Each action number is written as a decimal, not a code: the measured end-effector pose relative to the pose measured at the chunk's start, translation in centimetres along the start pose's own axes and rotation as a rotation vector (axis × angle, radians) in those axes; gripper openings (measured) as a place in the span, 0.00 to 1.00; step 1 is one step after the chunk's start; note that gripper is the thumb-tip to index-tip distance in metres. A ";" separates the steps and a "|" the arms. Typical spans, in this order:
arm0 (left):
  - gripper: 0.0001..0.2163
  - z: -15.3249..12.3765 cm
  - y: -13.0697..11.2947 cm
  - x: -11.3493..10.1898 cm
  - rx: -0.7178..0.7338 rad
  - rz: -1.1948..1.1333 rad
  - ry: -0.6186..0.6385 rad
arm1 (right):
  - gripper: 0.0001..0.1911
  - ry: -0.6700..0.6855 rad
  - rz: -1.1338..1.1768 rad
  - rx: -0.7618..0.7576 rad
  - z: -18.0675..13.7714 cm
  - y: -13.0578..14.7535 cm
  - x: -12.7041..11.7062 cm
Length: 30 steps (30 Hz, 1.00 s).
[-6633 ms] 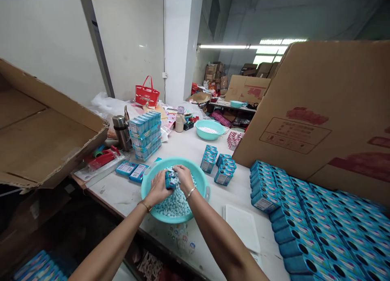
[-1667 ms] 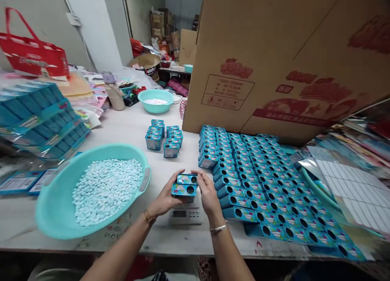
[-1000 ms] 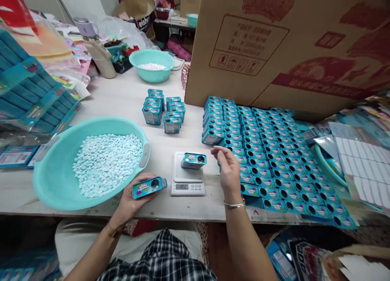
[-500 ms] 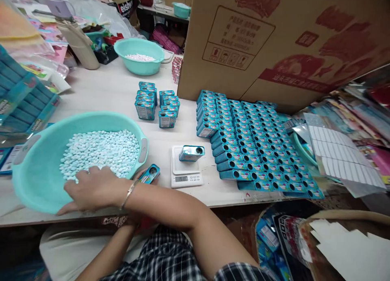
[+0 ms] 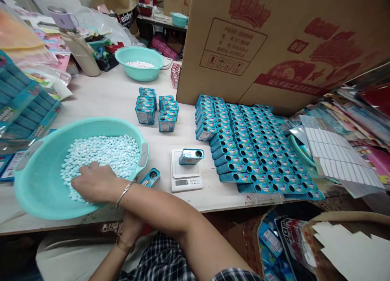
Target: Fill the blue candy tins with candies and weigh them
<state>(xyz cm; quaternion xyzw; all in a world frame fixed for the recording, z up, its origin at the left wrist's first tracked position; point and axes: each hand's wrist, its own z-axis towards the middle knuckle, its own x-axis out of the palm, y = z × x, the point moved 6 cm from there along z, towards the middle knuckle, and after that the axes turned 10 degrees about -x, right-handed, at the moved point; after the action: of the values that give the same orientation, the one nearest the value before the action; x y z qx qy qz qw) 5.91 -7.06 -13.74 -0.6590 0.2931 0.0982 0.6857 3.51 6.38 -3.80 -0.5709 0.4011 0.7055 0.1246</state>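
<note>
My right hand (image 5: pixel 94 184) is down in a large turquoise basin (image 5: pixel 45 151), its fingers curled into pale blue candies (image 5: pixel 103 149). Its fingertips are buried among them. Under my right forearm, my left hand (image 5: pixel 133 225) reaches up to a small blue tin (image 5: pixel 151 178) with a dark round hole at one end of its top. The forearm covers most of the left hand's grip, though a fingertip shows beside the tin. A similar tin (image 5: pixel 191 156) lies on a white digital scale (image 5: pixel 186 182) to the right.
Rows of blue tins (image 5: pixel 246 147) fill the right of the table before a big cardboard box (image 5: pixel 225 49). Two short rows of tins (image 5: pixel 145 110) stand behind the scale. Farther back is another turquoise basin (image 5: pixel 140 71) with pale candies. A bottle (image 5: pixel 82 55) stands at the back left.
My right hand has lowered into the candies and shifted slightly right, its fingers more bunched. The left hand's back and wrist show more below the forearm. The tin stays beside the basin.
</note>
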 end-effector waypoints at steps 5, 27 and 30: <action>0.36 -2.8 -3.6 -2.5 0.083 0.095 -0.191 | 0.14 -0.643 0.050 -0.001 -11.5 0.3 -9.6; 0.22 9.7 -25.2 7.5 0.524 0.555 0.179 | 0.11 -1.951 1.644 0.509 -33.4 -15.4 -4.3; 0.23 10.3 -26.0 8.2 0.556 0.633 0.213 | 0.06 -2.036 1.787 0.525 -32.8 -15.8 -4.1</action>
<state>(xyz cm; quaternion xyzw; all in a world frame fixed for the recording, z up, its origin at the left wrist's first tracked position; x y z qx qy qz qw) 28.89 -2.10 3.47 -0.3333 0.5650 0.1523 0.7393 37.99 -5.47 -7.67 0.6808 0.4808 0.5519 -0.0277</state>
